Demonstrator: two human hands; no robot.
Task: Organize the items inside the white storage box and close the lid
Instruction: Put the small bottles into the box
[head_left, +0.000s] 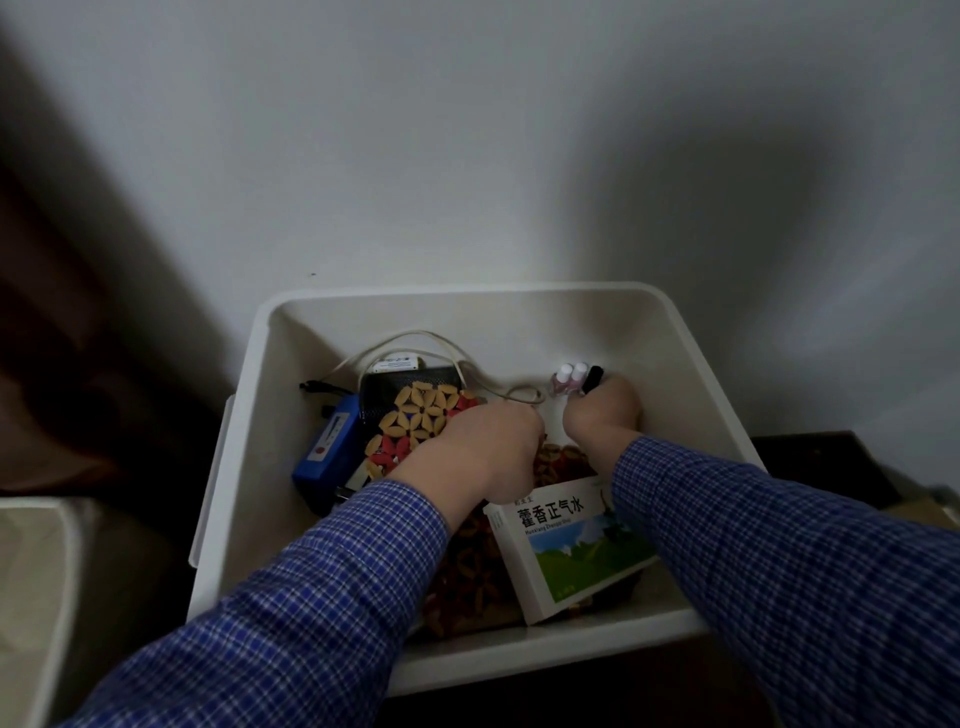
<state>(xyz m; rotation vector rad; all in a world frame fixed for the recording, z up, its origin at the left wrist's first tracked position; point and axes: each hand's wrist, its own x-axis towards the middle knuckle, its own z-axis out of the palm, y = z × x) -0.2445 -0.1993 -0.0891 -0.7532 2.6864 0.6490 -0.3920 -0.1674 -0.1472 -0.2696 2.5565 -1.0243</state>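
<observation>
Pale grey wall fills the background, and against it the white storage box is set, open at the top; no lid can be seen. Every place below is given relative to this box.

Both hands are reached down into it, the arms covered by blue checked sleeves. Toward the far right of its floor the right hand is curled round a small black object, whose end juts out beyond the fingers; what the object is cannot be told. Just beside that hand, two small pink bottles with white caps are stood upright. Nearer the middle the left hand is laid over a patterned mat of yellow and red petal shapes; its fingers are turned away from the camera, so whether anything is held cannot be told. Along the left wall a blue device is propped, and behind the mat a black pouch and a looping white cable are seen. At the near right a white medicine carton with a green landscape print is lying tilted over more of the patterned material.

Sorting appears to be under way, with closing not yet begun. Next, the black object probably needs to be stood beside the bottles without toppling them, the carton laid flat, and the cable tucked below the rim before a lid can be seated.
</observation>
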